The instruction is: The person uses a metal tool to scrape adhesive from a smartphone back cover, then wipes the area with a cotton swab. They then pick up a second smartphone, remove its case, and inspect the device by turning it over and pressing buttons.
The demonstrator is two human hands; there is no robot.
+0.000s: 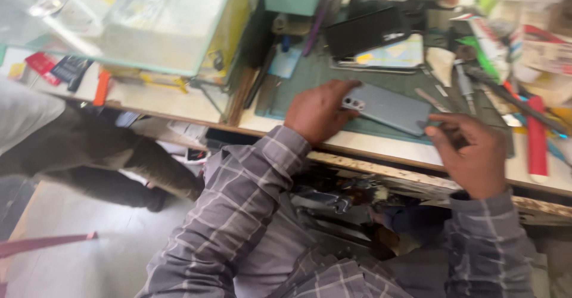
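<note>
left hand [317,114] flat, pressing grey-blue flat phone [390,108] at camera end, likely to stop sliding | right hand [471,152] near phone's other corner, fingers curled, pinching small thin thing, cannot tell what | phone face down on dark green mat [310,75] on bench [179,98] | red pen-like tool [536,140] lying right

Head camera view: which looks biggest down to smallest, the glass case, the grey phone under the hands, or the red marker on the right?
1. Glass case, by far the largest.
2. Grey phone.
3. Red marker, about as long as the phone but much thinner.
</note>
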